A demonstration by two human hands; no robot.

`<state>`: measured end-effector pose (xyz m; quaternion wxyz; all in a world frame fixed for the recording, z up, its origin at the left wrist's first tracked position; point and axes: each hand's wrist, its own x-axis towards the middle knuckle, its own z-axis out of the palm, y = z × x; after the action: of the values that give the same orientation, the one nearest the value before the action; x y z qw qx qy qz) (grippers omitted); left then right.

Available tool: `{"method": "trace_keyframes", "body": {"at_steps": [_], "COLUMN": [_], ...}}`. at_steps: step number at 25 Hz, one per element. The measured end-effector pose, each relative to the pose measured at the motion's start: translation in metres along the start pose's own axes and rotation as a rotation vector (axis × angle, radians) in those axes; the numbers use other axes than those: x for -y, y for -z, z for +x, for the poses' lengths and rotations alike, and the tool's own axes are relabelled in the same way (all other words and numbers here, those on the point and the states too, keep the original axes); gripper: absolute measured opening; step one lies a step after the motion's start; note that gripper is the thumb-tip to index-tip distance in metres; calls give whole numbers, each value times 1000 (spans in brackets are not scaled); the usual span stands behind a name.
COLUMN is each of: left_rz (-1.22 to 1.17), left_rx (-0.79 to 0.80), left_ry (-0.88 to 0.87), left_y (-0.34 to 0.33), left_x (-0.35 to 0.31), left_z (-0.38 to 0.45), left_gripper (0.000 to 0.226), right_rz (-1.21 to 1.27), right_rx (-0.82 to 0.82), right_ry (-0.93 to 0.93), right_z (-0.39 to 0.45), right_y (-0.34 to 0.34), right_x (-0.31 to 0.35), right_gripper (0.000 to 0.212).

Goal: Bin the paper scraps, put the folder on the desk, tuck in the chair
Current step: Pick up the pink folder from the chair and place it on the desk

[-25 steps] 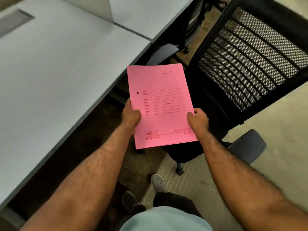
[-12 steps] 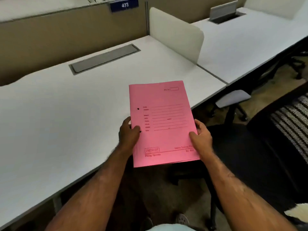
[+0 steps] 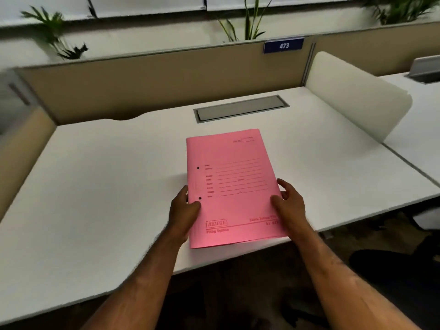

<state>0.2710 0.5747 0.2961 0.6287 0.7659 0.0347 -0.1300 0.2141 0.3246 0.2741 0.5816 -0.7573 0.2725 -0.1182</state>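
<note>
— White desk [image 3: 100, 186], item one. What lies on it?
— Pink folder [image 3: 231, 186], flat over the desk's front edge, printed side up. Left hand [image 3: 183, 215] grips the folder's left edge, thumb on top.
— Right of the folder?
— Right hand [image 3: 289, 206] pinching the folder's right edge, fingers half spread. Behind the folder: grey cable hatch [image 3: 240, 108], blue plate "473" [image 3: 283, 45].
</note>
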Motion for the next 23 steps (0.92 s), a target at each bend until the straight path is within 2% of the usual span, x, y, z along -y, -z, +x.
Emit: {"method": "trace_keyframes", "body": {"at_steps": [11, 23], "left_rz": [101, 316], "left_rx": [-318, -485], "left_ry": [61, 169], "left_y": [69, 118], "left_x": [-32, -47], "left_z": [145, 343], "left_gripper": [40, 38], "right_rz": [-48, -183], "right_rx": [219, 402], "right_ry": [47, 46], "right_z": [137, 302], "right_y": [-142, -274], "right_x": [66, 114], "right_gripper": [57, 57]}}
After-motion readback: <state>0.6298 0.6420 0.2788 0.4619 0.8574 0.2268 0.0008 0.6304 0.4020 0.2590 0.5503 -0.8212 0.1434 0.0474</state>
